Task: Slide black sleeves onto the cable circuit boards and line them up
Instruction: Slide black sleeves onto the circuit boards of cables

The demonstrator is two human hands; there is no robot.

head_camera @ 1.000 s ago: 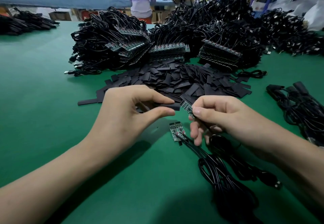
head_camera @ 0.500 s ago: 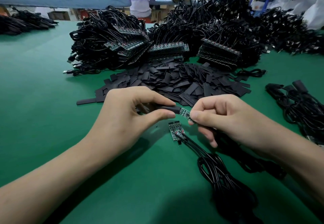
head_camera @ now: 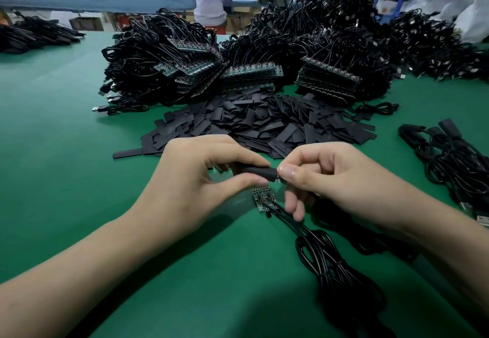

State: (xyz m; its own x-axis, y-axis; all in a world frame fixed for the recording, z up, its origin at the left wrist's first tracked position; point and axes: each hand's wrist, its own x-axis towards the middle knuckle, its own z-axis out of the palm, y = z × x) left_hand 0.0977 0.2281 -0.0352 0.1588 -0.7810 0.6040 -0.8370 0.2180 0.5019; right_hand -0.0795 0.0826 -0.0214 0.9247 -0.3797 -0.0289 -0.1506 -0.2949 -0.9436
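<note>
The left hand (head_camera: 195,179) has thumb and forefinger pinched on a black sleeve (head_camera: 258,171), held just above the green table (head_camera: 53,152). The right hand (head_camera: 325,179) pinches the circuit board (head_camera: 277,178) at the sleeve's right end; only a sliver of board shows. Another bare board (head_camera: 262,200) lies right below, its cable (head_camera: 325,258) trailing near-right. The loose sleeve pile (head_camera: 264,123) sits just beyond.

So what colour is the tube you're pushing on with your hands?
Black. The sleeve shows best in the head view, the only one.
</note>
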